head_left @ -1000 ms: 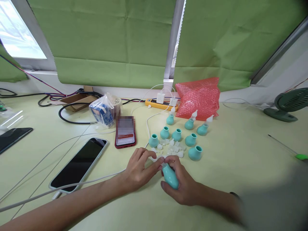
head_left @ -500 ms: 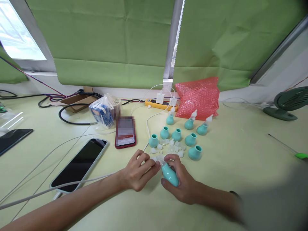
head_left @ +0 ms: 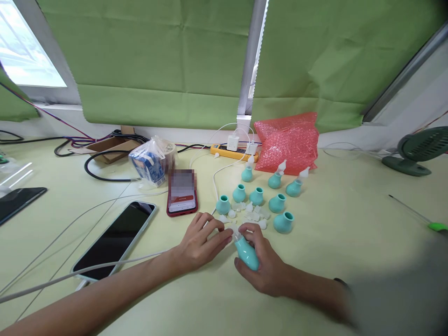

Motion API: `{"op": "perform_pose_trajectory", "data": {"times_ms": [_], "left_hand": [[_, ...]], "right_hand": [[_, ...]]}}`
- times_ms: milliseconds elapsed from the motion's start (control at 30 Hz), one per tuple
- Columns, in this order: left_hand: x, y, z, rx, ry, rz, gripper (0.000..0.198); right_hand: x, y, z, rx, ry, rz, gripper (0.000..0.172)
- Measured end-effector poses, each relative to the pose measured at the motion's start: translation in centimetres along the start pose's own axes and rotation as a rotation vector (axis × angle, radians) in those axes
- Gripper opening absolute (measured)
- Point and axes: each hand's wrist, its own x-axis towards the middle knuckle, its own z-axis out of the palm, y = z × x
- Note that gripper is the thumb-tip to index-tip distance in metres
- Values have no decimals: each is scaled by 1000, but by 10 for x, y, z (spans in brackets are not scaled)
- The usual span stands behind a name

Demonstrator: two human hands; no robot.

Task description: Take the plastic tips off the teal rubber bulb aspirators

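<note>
My right hand (head_left: 264, 266) is wrapped round a teal rubber suction bulb (head_left: 247, 254), its mouth tilted up and to the left. A clear plastic nozzle (head_left: 235, 231) sits at that mouth. The fingertips of my left hand (head_left: 203, 240) are closed at the nozzle, partly covering it. Just beyond my hands lie loose clear tips and connectors (head_left: 254, 214). Around them stand several teal bulbs with open mouths (head_left: 283, 222). Farther back, three bulbs wear translucent tips, one of them a tipped bulb (head_left: 294, 187).
A red phone (head_left: 182, 193) and a larger phone (head_left: 115, 240) lie to the left, with white cables crossing the table. Behind are a bagged blue package (head_left: 150, 163), a yellow power strip (head_left: 227, 152) and red bubble wrap (head_left: 289, 144). A green-handled screwdriver (head_left: 437, 227) lies right.
My left hand's fingers have straightened and lifted slightly at the nozzle. My right hand and the bulb it holds stay almost where they were.
</note>
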Motion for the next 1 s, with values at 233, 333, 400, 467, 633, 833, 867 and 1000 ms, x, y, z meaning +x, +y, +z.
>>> {"op": "perform_pose_trajectory", "data": {"times_ms": [233,333,400,467,633,833,867,1000], "left_hand": [[0,2,-4,182,-45,129,12],[4,6,-9,279,-102,261,16],[6,7,-12,327,-150,342,16],[8,7,-13,353,-216,400,18],[10,4,-13,350,-267,416,21],[4,0,-8,308,-177,349,11],[4,0,-7,297,-157,334,9],[5,0,-6,274,-82,271,5]], "right_hand": [[2,1,1,-6,7,51,43],[0,3,2,-40,18,39,43],[-1,5,3,-63,18,36,45],[-2,7,4,-86,15,32,46],[-1,6,4,-77,18,2,46],[1,1,-2,105,15,40,39],[1,1,-3,127,18,46,39],[0,2,-2,199,26,78,38]]}}
